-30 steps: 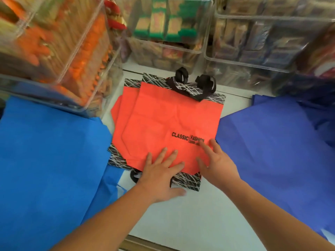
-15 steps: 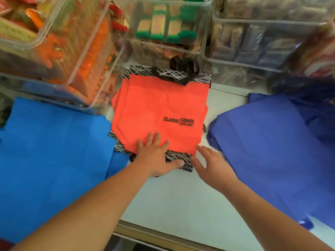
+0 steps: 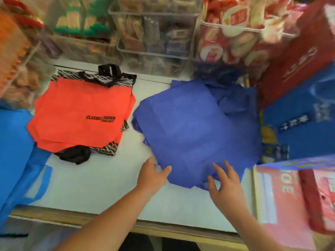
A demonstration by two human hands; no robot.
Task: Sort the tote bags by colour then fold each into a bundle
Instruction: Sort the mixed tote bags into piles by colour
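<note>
Reaching with both hands for the violet-blue tote bags (image 3: pixel 190 131), heaped loosely on the white worktop (image 3: pixel 101 178) right of centre, just beside the orange tote bags (image 3: pixel 81 113). Left hand (image 3: pixel 152 175) held open, fingertips at the heap's near left edge and seemingly touching it; right hand (image 3: pixel 224 185) spread over the near edge, fingers apart, gripping nothing.

Judged to be light, limp, slightly slick non-woven cloth, likely to slide off in layers rather than lift as one piece. Probably best taken by pinching a near corner of the top bag while pinning the rest under a flat palm. No handles visible on this heap.

Moved on from the orange stack, pressed flat under both palms a second ago and now left lying on a black-and-white patterned bag (image 3: pixel 108 151), black handles (image 3: pixel 108 71) at the far end. Swung rightward as well, pushing the bright blue bags (image 3: pixel 14 151) to the left margin and bringing red and blue printed bags (image 3: pixel 299 124) into sight at far right, much of it blurred.
</note>
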